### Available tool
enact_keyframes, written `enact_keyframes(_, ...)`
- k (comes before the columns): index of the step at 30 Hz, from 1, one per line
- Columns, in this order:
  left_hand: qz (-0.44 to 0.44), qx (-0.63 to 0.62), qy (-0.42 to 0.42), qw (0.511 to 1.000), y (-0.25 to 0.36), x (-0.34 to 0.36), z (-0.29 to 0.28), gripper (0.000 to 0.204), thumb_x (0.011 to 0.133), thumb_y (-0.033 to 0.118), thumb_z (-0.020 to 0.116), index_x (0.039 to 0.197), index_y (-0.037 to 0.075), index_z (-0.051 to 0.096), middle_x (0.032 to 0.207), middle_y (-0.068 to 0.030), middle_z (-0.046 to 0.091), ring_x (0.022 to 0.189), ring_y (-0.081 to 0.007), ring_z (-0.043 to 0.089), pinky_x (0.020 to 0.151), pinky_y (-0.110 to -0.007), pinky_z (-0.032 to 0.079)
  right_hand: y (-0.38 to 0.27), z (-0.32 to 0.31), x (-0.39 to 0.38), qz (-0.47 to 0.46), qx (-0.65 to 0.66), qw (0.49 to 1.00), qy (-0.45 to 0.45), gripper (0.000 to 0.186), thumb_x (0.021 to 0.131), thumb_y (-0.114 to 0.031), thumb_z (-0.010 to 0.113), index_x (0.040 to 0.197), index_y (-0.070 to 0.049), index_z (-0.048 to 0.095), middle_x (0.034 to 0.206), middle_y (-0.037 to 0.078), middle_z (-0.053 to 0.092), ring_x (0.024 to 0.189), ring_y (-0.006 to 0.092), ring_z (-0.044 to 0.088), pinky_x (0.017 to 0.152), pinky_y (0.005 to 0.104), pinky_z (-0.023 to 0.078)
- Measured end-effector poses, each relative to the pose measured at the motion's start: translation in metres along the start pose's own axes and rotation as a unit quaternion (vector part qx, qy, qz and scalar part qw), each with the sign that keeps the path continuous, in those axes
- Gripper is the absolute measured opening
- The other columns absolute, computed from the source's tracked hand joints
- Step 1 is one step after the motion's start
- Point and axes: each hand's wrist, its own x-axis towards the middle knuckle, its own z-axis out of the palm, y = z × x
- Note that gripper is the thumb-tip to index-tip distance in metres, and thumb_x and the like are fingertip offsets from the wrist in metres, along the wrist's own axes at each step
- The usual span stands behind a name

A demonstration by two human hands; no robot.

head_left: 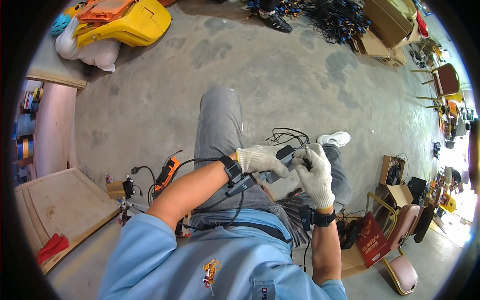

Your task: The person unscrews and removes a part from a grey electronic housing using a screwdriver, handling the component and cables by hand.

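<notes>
A yellow plastic shell [147,22] lies beside a white sack [102,56], upper left. A red cloth [52,248] lies on a pale wooden panel [67,197], lower left, and a dark-red chair [448,80] stands upper right.

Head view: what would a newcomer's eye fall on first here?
Probably the white gloves near the middle: the left hand holds a dark box, the right hand close beside it. Next, the bright yellow shell at upper left. Then the red cloth at lower left, on a pale board.
</notes>
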Motion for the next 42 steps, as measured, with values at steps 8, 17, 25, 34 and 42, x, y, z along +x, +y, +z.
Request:
enact_keyframes(8,-0.031,-0.038,0.0,0.999,0.003,0.0,0.002,0.058,0.08,0.042,0.088,0.115,-0.003,0.077,0.089,-0.0108,0.074,0.075,-0.0206,0.074,0.057,-0.037,0.066,0.0,-0.002,0.0,-0.012,-0.009,1.0,-0.013,0.026,0.083,0.002,0.077,0.108,-0.001,0.075,0.111,0.016,0.069,0.101,0.0364,0.071,0.088,0.0421,0.058)
enact_keyframes(17,-0.068,-0.009,-0.024,0.997,0.027,-0.016,-0.003,0.059,0.077,0.039,0.085,0.122,0.006,0.068,0.097,-0.0095,0.073,0.084,-0.0185,0.072,0.062,-0.037,0.059,0.0,0.0,0.0,0.015,-0.021,1.0,-0.012,0.02,0.087,0.001,0.078,0.106,-0.001,0.073,0.109,0.017,0.068,0.095,0.0371,0.07,0.085,0.0419,0.057)
enact_keyframes(25,0.007,-0.002,-0.052,0.999,0.02,-0.014,-0.003,0.057,0.077,0.036,0.085,0.124,0.008,0.067,0.092,-0.007,0.071,0.08,-0.0178,0.069,0.065,-0.034,0.054,-0.007,-0.005,0.003,0.26,0.166,0.948,-0.074,0.03,0.092,-0.013,0.082,0.116,-0.001,0.069,0.094,0.004,0.067,0.083,0.0121,0.064,0.074,0.0318,0.055)
enact_keyframes(34,0.006,-0.019,-0.04,0.999,0.018,-0.012,-0.003,0.062,0.079,0.027,0.083,0.135,0.01,0.062,0.099,-0.0067,0.07,0.08,-0.0175,0.069,0.065,-0.033,0.054,-0.009,-0.001,0.0,0.275,0.142,0.951,-0.03,0.043,0.093,-0.023,0.086,0.124,-0.001,0.065,0.097,0.004,0.071,0.081,0.0116,0.067,0.074,0.0299,0.058)
enact_keyframes(42,0.018,-0.046,-0.049,0.998,0.014,-0.009,0.0,0.068,0.081,0.027,0.083,0.142,0.01,0.06,0.102,-0.0047,0.069,0.083,-0.0142,0.066,0.069,-0.032,0.054,0.004,0.005,-0.005,0.303,0.293,0.906,-0.046,0.043,0.096,-0.025,0.086,0.122,0.003,0.066,0.099,0.006,0.073,0.079,0.0108,0.066,0.07,0.0273,0.058)
